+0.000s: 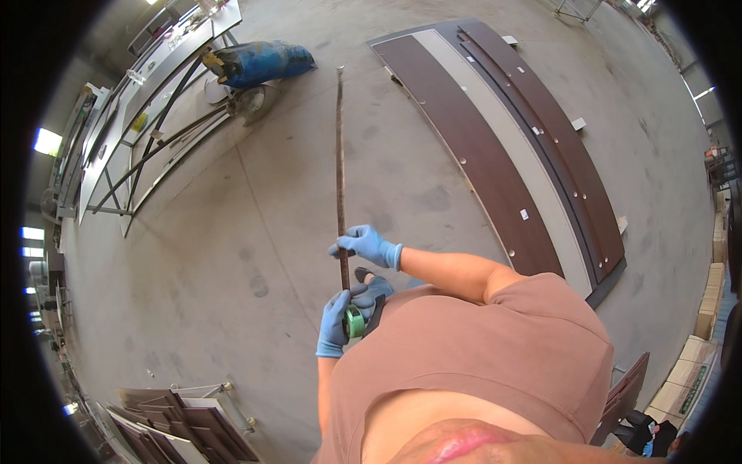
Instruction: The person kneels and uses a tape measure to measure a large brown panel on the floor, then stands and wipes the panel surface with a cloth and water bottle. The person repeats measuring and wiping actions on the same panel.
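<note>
A tape measure with a green case (353, 321) is in my left hand (334, 327), which wears a blue work glove and closes around it near my body. From the case a long, dark, worn blade (340, 156) extends away over the concrete floor, with its metal hook at the far end. My right hand (368, 245), gloved the same way, holds the blade between thumb and fingers a short way ahead of the case. Beyond the right hand lies a stack of long brown and light panels (481, 136) with round holes and small white labels.
At the upper left stands a metal-framed worktable (119, 130), with a blue sack (269, 62) on a wheeled cart beside it. A rack of brown boards (179, 426) is at the lower left. Stacked cartons (684, 374) line the right side, near a person (646, 432) in dark clothing.
</note>
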Motion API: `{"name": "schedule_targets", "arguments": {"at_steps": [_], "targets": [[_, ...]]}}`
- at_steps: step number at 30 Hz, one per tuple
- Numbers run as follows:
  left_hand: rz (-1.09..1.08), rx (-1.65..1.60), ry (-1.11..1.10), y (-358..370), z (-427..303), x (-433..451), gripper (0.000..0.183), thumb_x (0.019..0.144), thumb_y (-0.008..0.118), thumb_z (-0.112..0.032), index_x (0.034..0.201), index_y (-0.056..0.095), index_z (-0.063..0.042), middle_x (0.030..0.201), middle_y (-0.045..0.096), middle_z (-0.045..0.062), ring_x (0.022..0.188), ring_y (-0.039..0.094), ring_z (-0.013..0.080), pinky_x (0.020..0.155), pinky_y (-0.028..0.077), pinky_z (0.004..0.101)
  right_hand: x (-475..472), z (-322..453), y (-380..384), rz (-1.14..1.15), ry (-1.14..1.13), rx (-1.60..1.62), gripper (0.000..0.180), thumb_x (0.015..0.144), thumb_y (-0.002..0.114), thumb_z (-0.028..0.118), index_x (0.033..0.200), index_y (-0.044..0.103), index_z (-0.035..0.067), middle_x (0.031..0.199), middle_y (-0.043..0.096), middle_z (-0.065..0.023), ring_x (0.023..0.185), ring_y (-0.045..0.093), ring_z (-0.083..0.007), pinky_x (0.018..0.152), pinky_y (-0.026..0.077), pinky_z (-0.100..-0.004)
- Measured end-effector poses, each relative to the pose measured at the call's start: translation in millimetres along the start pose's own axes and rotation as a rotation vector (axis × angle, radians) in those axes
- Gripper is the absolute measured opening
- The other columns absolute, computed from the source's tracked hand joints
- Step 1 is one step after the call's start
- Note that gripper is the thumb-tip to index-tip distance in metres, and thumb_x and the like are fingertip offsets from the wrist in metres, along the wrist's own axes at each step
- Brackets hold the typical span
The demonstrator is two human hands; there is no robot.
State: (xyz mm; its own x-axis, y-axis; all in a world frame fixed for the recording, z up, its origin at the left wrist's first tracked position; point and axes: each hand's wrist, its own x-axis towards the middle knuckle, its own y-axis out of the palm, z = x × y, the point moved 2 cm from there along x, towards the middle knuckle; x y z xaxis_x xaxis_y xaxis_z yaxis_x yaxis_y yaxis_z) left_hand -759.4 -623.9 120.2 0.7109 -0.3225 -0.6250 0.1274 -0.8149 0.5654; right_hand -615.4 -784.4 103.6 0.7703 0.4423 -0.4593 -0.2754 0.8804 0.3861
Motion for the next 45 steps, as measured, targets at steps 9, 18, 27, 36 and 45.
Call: {"name": "schedule_targets", "arguments": {"at_steps": [9, 18, 27, 36, 45], "targets": [[0.201, 0.254, -0.088, -44, -203, 106, 0.045, 0.108, 0.058, -0.032, 0.127, 0.065, 0.008, 0.099, 0.076, 0.017, 0.077, 0.074, 0.0222, 0.072, 0.061, 0.0315, 141, 78, 0, -0.223, -0.192, 0.112, 0.026, 0.104, 0.060, 0.018, 0.110, 0.069, -0.006, 0.113, 0.077, -0.0190, 0.104, 0.074, -0.0248, 0.099, 0.057, -0.0376], [0.107, 0.288, -0.054, -60, -372, 238, 0.043, 0.108, 0.058, -0.030, 0.124, 0.066, 0.009, 0.097, 0.076, 0.018, 0.078, 0.074, 0.0227, 0.073, 0.061, 0.0323, 340, 186, -24, -0.275, -0.224, 0.178, 0.023, 0.104, 0.059, 0.017, 0.104, 0.069, -0.004, 0.112, 0.077, -0.0191, 0.102, 0.075, -0.0252, 0.098, 0.057, -0.0380], [0.018, 0.222, -0.003, -101, -521, 294, 0.050, 0.107, 0.057, -0.038, 0.127, 0.067, 0.007, 0.096, 0.077, 0.015, 0.072, 0.073, 0.0180, 0.066, 0.060, 0.0282, 536, 330, -13, -0.232, -0.327, 0.161, 0.020, 0.104, 0.061, 0.017, 0.102, 0.072, 0.000, 0.111, 0.078, -0.0170, 0.101, 0.076, -0.0251, 0.098, 0.058, -0.0398], [0.062, 0.154, 0.070, -160, -698, 414, 0.054, 0.109, 0.053, -0.041, 0.138, 0.060, 0.004, 0.098, 0.076, 0.014, 0.071, 0.073, 0.0165, 0.061, 0.060, 0.0271, 710, 381, 72, 0.076, -0.083, -0.253, 0.034, 0.106, 0.059, 0.023, 0.122, 0.071, -0.005, 0.118, 0.077, -0.0123, 0.110, 0.071, -0.0192, 0.104, 0.054, -0.0352], [0.154, 0.296, 0.042, -215, -879, 504, 0.050, 0.109, 0.055, -0.040, 0.134, 0.064, 0.002, 0.097, 0.077, 0.012, 0.072, 0.073, 0.0144, 0.063, 0.059, 0.0256, 868, 471, 84, -0.262, -0.267, 0.212, 0.029, 0.109, 0.056, 0.025, 0.118, 0.070, 0.001, 0.125, 0.073, -0.0168, 0.113, 0.071, -0.0239, 0.103, 0.056, -0.0378]]}}
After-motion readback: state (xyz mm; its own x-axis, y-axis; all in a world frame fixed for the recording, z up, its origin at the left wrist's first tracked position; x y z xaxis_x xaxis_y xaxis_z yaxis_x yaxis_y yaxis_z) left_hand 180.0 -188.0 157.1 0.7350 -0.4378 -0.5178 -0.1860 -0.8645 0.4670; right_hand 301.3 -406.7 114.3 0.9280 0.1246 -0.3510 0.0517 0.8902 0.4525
